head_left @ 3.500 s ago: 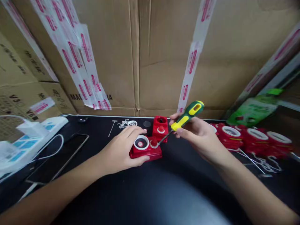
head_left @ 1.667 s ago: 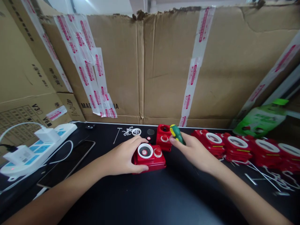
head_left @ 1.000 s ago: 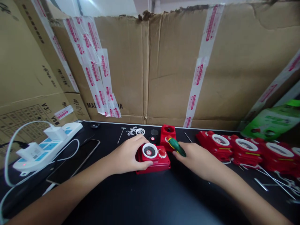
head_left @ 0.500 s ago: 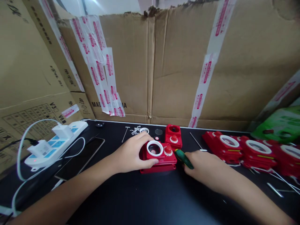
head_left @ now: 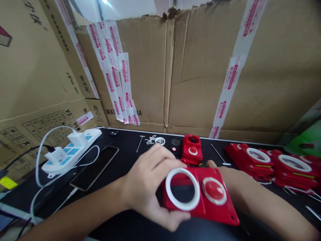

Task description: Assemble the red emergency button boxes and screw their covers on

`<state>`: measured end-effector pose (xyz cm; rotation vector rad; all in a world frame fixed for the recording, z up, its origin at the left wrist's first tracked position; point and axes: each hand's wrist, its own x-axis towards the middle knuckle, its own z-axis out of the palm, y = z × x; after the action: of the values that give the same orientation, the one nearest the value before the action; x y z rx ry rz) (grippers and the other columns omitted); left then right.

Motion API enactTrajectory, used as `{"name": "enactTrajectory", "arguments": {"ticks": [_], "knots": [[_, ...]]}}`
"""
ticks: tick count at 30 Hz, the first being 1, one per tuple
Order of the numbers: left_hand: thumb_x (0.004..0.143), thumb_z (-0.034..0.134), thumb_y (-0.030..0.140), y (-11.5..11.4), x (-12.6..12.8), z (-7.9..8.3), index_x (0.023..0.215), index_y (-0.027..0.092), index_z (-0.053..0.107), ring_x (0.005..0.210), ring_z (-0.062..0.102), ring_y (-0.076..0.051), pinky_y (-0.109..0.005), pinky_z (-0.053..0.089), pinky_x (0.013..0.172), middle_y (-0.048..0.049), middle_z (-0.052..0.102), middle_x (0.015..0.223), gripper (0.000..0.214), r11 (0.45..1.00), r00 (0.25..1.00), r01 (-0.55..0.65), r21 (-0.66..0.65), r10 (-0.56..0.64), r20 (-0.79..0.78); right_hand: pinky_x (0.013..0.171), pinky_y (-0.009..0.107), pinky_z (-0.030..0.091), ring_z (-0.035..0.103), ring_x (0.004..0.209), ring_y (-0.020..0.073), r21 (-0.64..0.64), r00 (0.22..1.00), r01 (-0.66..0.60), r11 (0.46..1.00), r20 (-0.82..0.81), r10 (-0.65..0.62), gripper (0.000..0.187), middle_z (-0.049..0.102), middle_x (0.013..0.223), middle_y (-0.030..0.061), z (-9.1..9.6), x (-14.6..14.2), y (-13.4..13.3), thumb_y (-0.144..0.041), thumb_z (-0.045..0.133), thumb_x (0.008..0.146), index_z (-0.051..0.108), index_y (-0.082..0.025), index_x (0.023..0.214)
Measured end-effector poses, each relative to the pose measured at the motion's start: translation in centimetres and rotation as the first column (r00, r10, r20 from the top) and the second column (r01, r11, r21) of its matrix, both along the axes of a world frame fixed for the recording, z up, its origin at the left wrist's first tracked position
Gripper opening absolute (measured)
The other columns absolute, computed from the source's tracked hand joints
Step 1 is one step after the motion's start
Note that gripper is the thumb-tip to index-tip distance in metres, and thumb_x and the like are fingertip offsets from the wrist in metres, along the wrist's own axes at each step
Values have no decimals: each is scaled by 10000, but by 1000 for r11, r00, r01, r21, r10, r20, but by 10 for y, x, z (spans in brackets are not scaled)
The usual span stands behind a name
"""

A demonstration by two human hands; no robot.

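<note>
Both hands lift red housing (head_left: 200, 195) off table (head_left: 130, 150).
Left hand (head_left: 147, 182) fingers pinch its edge; right hand (head_left: 225, 177) fingers hidden behind, grip untellable — housing could tilt and drop.

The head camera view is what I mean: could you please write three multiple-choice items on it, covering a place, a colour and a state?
1. Where does the phone lie?
A. left of the hands, beside the power strip
B. on the row of red units
C. on a cardboard box

2. What colour is the ring on the red unit in hand?
A. black
B. white
C. green

3. How is that unit?
A. flat on the black table
B. leaning on the cardboard
C. lifted, the left hand gripping its left edge

Answers: 1 A, the phone lies next to the strip; 2 B, the ring is white; 3 C, the unit is tilted up toward the camera.
</note>
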<state>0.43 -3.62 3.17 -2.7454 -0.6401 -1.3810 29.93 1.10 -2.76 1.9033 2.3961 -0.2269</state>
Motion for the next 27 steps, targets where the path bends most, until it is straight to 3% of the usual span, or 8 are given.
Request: {"name": "enactTrajectory", "arguments": {"ticks": [3,6,11,17,20,23,25,27], "knots": [[748,723,464,-4,6,-9,1181,112,617,845,640,-276,-419,595,705,-124,682,989,568,996,983,91,-6,-91,-161,643,398,473,786,902,411,-29,996,-41,999,77,43,483,803,1015,223,12,-6,-4,-416,559,998,618,-125,1379],[763,682,489,-6,8,-16,1113,105,641,767,635,-265,-399,552,586,-115,683,954,522,996,939,84,4,-78,-334,666,399,470,784,908,398,-60,991,-51,997,122,58,459,804,1011,212,22,-12,-10,-377,467,1051,590,-112,1405],[722,776,623,-11,9,-24,975,159,655,638,637,-224,-372,477,464,-64,676,906,542,999,776,31,-12,-31,-629,685,419,470,782,923,410,-70,987,-61,996,142,70,496,800,1025,221,25,-16,-10,-349,446,1061,536,-81,1469],[828,699,703,-17,19,-36,898,157,667,569,636,-210,-365,490,449,-40,648,842,551,996,684,-80,31,78,-726,692,425,483,782,926,418,-66,985,-66,996,152,76,441,794,1038,214,23,-13,-9,-379,449,1067,569,-109,1394],[864,643,708,-14,18,-37,820,163,660,516,598,-207,-355,437,385,-37,618,767,546,992,732,-74,101,123,-670,712,436,498,780,945,421,-60,985,-62,996,155,70,424,794,1039,205,26,-13,-10,-394,446,1075,583,-116,1364],[940,605,494,-2,9,-27,824,175,648,534,593,-200,-335,434,386,-39,620,771,342,984,868,-104,148,163,-470,730,441,508,777,959,418,-56,985,-55,997,160,64,422,793,1043,205,29,-16,-10,-395,460,1075,583,-110,1360],[936,607,309,9,1,-17,921,167,668,708,665,-217,-331,559,550,-59,657,869,155,978,920,-186,93,207,-333,738,435,509,778,952,407,-58,985,-53,997,162,62,420,793,1038,204,30,-17,-9,-397,466,1074,584,-109,1356],[915,668,268,20,-5,-11,1052,173,684,956,687,-251,-371,621,799,-83,682,1031,168,975,946,-219,-30,205,-253,735,428,507,779,944,399,-65,985,-49,997,163,59,421,793,1035,204,31,-17,-9,-399,470,1072,584,-107,1353]]}}
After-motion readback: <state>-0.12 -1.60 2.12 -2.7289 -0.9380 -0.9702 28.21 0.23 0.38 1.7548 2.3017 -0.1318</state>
